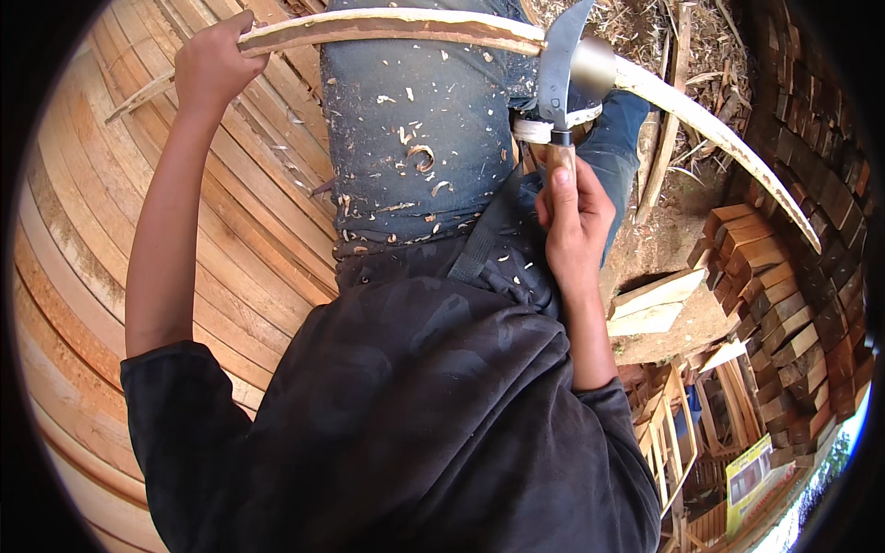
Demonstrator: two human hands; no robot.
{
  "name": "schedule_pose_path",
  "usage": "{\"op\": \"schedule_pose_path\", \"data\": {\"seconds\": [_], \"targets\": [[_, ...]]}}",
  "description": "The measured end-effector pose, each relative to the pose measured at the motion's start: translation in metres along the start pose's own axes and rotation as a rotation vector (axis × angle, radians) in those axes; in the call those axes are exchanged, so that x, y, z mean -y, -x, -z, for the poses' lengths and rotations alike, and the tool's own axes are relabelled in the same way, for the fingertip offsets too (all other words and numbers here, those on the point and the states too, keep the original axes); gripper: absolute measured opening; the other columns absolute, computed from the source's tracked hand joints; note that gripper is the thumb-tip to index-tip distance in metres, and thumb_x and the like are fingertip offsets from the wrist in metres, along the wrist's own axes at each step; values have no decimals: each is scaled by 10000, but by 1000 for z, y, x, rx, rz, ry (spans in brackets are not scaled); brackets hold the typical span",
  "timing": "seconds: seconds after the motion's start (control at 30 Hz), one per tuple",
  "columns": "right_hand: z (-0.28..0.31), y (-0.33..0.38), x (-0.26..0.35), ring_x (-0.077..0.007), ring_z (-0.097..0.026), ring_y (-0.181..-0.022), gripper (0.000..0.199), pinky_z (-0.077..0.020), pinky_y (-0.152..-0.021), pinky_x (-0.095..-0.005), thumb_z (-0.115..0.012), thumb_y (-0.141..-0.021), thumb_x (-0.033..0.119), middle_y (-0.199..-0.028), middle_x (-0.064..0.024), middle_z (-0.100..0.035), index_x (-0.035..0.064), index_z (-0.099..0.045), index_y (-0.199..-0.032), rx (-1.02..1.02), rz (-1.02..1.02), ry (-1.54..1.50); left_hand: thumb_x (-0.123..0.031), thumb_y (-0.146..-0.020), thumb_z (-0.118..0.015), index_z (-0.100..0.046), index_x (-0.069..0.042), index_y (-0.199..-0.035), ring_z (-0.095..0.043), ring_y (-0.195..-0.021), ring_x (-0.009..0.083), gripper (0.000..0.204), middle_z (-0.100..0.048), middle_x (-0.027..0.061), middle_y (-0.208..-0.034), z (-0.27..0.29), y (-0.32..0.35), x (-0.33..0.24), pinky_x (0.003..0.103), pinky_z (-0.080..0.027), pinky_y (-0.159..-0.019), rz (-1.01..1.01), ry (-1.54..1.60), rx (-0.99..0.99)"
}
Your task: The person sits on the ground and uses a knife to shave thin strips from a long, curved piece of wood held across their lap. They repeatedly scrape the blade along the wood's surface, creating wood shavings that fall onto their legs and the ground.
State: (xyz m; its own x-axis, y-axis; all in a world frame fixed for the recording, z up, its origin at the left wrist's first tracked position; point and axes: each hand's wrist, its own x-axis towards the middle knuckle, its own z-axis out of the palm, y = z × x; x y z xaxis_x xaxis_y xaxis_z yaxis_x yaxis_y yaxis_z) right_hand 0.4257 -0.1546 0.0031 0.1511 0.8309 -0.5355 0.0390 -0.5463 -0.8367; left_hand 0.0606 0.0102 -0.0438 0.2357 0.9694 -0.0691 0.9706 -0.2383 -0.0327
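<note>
While the left hand has its fingers wrapped around a long wood strip toward its left end, the right hand grips the handle of a curved knife, thumb lying along it. Strip runs across the jeans, passes behind the blade and curves down at far right. Blade points up; can't tell if the edge touches the strip, spot beside it is blurred. Shavings scattered on the jeans. Planks at left, stacked wood blocks at right.
</note>
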Motion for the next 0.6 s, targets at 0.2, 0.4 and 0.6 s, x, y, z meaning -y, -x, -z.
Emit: {"op": "schedule_pose_path", "data": {"seconds": [0.2,0.4,0.6], "targets": [[-6,-2,-5,-38,-425,-533,276,-307,-466,-185,-514,-966,183,-656,11,-485,-40,-568,-1120,35,-3,19,-211,-618,-651,-596,-113,-745,-596,-632,318,170,-596,106,-648,6,-2,-7,403,-461,-546,-50,23,-29],[5,-13,-10,-37,-423,-539,260,-319,-489,-185,-506,-969,184,-661,25,-480,-23,-580,-1107,25,35,82,-232,-610,-667,-623,-127,-749,-606,-621,291,180,-607,87,-645,5,-2,-6,391,-467,-540,-47,8,-42],[12,-16,-9,-93,-531,-603,262,-417,-571,-221,-569,-934,168,-685,-43,-578,-31,-605,-1100,34,-8,-154,-268,-626,-684,-644,-138,-765,-614,-645,297,195,-610,103,-645,3,-2,-6,400,-476,-554,-28,-12,-16]]}}
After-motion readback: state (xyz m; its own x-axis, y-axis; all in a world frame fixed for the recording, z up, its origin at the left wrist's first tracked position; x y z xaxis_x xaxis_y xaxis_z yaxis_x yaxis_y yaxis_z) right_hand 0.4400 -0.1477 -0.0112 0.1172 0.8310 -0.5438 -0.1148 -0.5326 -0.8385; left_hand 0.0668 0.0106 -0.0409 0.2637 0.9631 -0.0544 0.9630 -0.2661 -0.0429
